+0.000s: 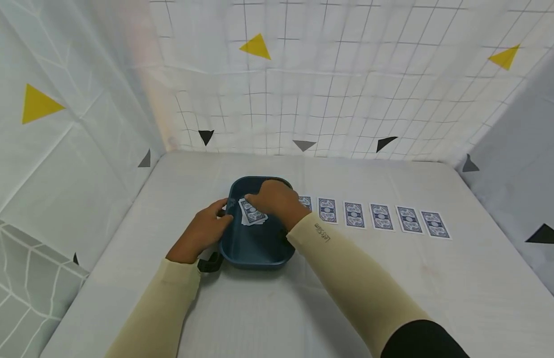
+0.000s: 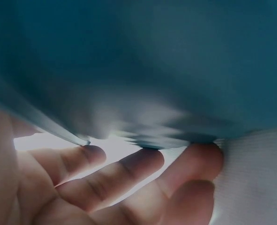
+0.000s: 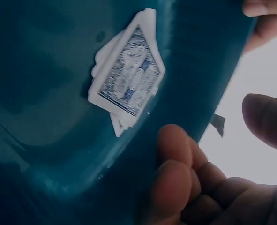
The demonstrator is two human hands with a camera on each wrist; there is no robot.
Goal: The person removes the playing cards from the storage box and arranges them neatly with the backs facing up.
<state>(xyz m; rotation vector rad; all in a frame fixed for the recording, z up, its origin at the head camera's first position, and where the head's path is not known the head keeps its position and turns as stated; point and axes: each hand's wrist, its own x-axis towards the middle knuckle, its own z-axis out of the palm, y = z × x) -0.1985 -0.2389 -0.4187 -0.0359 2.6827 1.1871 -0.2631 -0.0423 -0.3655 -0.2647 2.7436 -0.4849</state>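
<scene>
We're gripping the blue tray [image 1: 256, 251] with our left hand [image 1: 203, 229] — our right hand [image 1: 277, 198] is hovering over it, fingers half-curled, holding nothing, near the card pile [image 1: 253, 214]

Both arms [image 1: 348, 276] reach forward, hands [image 1: 201, 228] near each other.

I'm watching a dark-blue rounded-corner tray [image 1: 254, 251], an uneven stack of blue-backed playing cards [image 1: 253, 214] lying inside, a row of face-down cards [image 1: 354, 215] extending rightward.
</scene>
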